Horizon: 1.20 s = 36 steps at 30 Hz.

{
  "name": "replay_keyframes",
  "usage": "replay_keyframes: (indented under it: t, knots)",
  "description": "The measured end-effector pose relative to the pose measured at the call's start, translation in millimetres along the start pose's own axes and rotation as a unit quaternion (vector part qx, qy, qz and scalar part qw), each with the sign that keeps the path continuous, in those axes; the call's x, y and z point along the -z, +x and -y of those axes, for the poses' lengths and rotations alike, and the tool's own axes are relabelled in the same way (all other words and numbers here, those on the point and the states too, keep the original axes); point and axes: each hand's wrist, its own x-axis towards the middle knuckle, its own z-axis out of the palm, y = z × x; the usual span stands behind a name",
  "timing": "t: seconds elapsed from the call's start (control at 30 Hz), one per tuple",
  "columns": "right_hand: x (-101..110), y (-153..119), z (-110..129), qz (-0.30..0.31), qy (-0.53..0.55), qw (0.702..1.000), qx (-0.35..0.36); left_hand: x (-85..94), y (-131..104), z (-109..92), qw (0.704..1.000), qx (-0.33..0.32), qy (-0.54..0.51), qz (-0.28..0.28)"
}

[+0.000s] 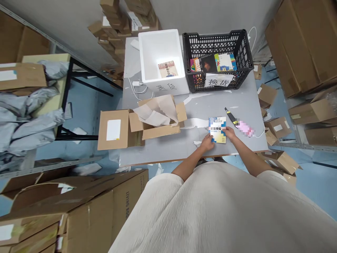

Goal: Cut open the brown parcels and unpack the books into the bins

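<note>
A blue, white and yellow book (218, 130) with Chinese lettering is held at the table's near side, its cover facing up. My left hand (207, 142) grips its lower left edge, the thumb on the cover. On the right edge, my right hand (229, 133) holds it in the same way. To the right lie a black and yellow utility knife (231, 116) and a pink, blurred-out object (246, 128) with a white cable. Left of the book stands an open cardboard box (161, 133) with crumpled packing paper (158, 111) in it.
On the grey table (168, 153), a white foam box (143, 56) with a book inside stands beside a black plastic crate (250, 66) holding several books. Large cartons (89, 211) rise at the lower left. Grey parcels (34, 119) fill a rack on the left.
</note>
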Motion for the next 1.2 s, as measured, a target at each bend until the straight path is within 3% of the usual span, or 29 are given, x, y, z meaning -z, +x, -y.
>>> replay_keyframes:
  t: [0.13,0.3,0.4,0.47,0.57,0.7,0.9,0.97,1.07,1.2]
  knots:
    - [3,-7,13,-0.031,-0.108,0.993,0.045,2.8,-1,-13,0.999,-0.013,-0.038,-0.015]
    - [-4,-20,42,-0.082,-0.199,0.969,0.123,13.6,3,-52,0.997,-0.027,-0.053,-0.042]
    - [-16,-29,57,-0.062,-0.225,0.957,0.173,23.9,4,-69,0.995,0.004,-0.066,-0.068]
    - [-21,-34,63,-0.025,-0.220,0.950,0.220,32.6,2,-71,0.994,0.022,-0.068,-0.077]
    - [-20,-37,65,-0.014,-0.168,0.941,0.294,47.6,-6,-57,0.992,0.041,-0.063,-0.103]
    - [-11,-30,56,-0.106,-0.055,0.939,0.322,65.2,-21,-23,0.986,0.085,-0.072,-0.124]
    - [-12,-20,34,-0.151,0.022,0.968,0.201,73.7,-33,23,0.974,0.137,-0.092,-0.152]
    - [-15,-19,29,-0.137,0.018,0.977,0.164,73.3,-33,32,0.973,0.136,-0.109,-0.152]
    - [-19,-20,27,-0.083,-0.015,0.986,0.140,71.3,-27,38,0.973,0.117,-0.134,-0.149]
    - [-25,-23,24,-0.044,-0.057,0.991,0.109,65.6,-18,35,0.965,0.115,-0.147,-0.184]
